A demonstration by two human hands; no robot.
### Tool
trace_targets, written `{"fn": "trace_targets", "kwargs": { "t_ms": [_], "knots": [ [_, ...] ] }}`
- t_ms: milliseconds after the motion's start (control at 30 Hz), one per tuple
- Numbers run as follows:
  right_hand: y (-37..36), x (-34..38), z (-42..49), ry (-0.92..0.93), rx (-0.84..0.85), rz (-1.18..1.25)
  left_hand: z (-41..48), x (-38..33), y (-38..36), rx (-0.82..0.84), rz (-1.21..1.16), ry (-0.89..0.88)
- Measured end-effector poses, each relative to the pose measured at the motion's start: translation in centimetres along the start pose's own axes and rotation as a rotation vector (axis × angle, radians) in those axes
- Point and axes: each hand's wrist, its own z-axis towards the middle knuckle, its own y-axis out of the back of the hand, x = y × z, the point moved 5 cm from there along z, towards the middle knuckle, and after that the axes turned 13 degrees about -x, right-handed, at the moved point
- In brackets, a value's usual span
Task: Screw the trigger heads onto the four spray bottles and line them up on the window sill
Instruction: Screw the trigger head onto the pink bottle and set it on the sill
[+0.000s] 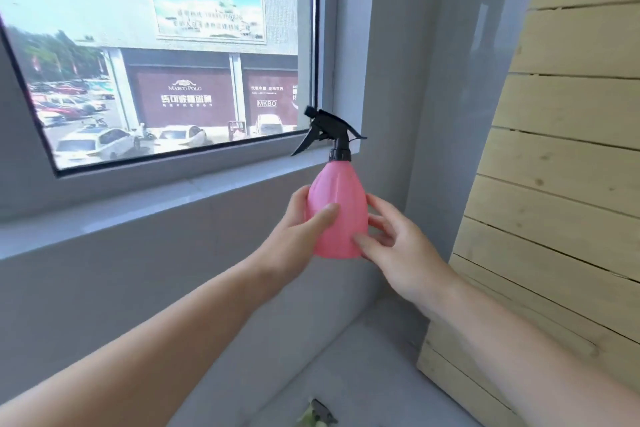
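Observation:
I hold a pink spray bottle [337, 208] upright in the air, just in front of the right end of the grey window sill [145, 204]. A black trigger head [329, 132] sits on its neck, with the nozzle pointing left. My left hand [298, 229] wraps the bottle's left side, thumb across the front. My right hand [394, 243] holds its right side and lower edge with the fingertips. At the bottom edge, part of another trigger head [320, 414] shows next to something pale green.
A large window [156, 55] rises behind the sill, with a grey frame corner [353, 45] at the right. A pale wooden slatted panel [561, 184] stands close on the right. A grey surface [346, 374] lies below my arms.

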Motion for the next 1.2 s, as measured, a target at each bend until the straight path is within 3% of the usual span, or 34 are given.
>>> {"fn": "trace_targets", "kwargs": {
  "t_ms": [233, 467, 1200],
  "knots": [
    [-4.8, 4.7, 12.4, 0.161, -0.047, -0.067, 11.1, -5.3, 3.6, -0.151, 0.128, -0.082],
    [-8.4, 4.0, 18.2, 0.161, -0.060, -0.067, 17.8, -4.1, 5.2, -0.242, 0.179, -0.066],
    [-9.7, 0.9, 22.2, 0.106, -0.159, -0.191, 21.3, -2.1, 4.8, -0.363, 0.316, -0.131]
  ]
}}
